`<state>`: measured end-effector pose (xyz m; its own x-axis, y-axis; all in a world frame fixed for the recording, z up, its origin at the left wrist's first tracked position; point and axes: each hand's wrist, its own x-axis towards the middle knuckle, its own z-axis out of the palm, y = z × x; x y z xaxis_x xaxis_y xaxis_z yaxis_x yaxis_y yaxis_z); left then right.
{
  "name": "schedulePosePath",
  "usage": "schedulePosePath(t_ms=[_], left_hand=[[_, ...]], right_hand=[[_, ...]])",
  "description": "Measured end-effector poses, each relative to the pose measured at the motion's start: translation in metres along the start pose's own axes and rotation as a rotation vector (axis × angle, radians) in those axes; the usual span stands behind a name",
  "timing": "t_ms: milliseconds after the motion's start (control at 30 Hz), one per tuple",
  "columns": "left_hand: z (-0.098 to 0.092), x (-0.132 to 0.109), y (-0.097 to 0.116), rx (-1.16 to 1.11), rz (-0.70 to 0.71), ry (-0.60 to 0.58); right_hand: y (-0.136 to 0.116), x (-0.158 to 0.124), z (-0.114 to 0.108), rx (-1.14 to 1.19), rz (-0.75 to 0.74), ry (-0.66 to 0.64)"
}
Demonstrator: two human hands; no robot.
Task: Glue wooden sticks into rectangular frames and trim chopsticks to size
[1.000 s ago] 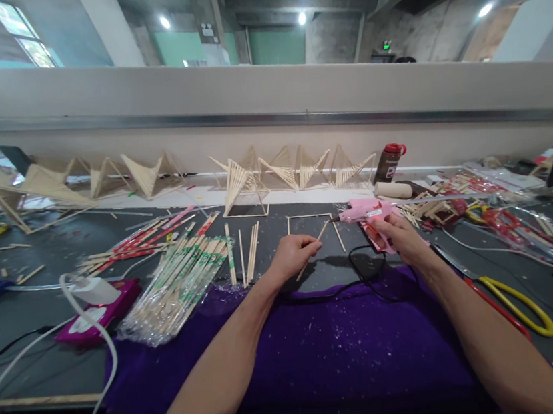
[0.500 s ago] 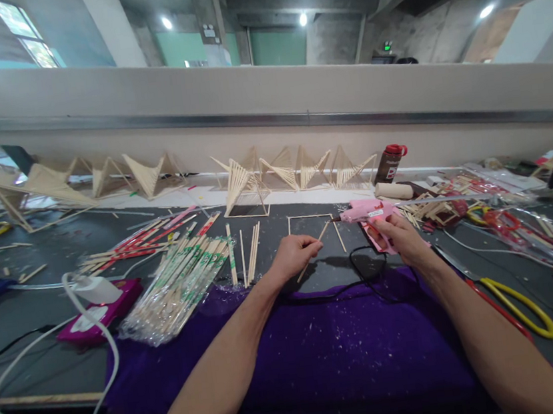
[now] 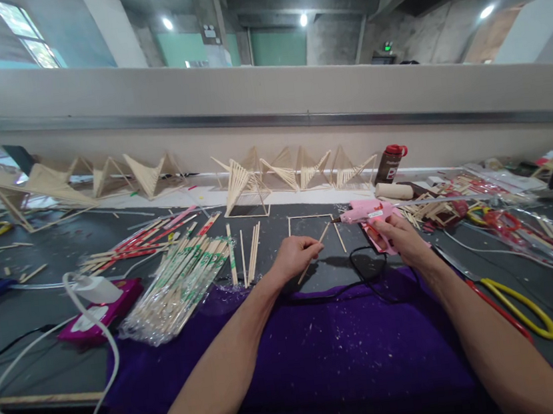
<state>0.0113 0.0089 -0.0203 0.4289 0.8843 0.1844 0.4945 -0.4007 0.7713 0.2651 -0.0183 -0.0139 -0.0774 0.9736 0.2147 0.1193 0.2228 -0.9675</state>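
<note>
Near frame centre, the left hand (image 3: 297, 256) pinches a wooden stick (image 3: 325, 231) slanting toward upper right, its tip beside the pink glue gun (image 3: 365, 211) clasped in the right hand (image 3: 397, 236).

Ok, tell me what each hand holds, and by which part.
The left hand pinches a thin stick partway along its length; the right hand grips a pink glue gun by its handle.

- The bare left hand (image 3: 293, 257) is closed in a pinch, pointing rightward.
- The bare right hand (image 3: 397, 234) curls in a fuller grip, apart from it.
- The bare left forearm (image 3: 219, 358) and bare right forearm (image 3: 487, 322) reach forward, slanting inward.
</note>
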Motion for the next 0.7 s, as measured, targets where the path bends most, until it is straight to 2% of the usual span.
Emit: schedulePosePath(t_ms=[300,700], left_hand=[[0.0005,0.0003,-0.0001,0.009,0.007,-0.013],[-0.0028,0.0012,-0.0005,0.009,-0.012,0.044]], right_hand=[[0.0019,0.0008,-0.0026,-0.011,-0.002,-0.021],[-0.0054,-0.0033,0.0045,-0.051,-0.022,-0.056]])
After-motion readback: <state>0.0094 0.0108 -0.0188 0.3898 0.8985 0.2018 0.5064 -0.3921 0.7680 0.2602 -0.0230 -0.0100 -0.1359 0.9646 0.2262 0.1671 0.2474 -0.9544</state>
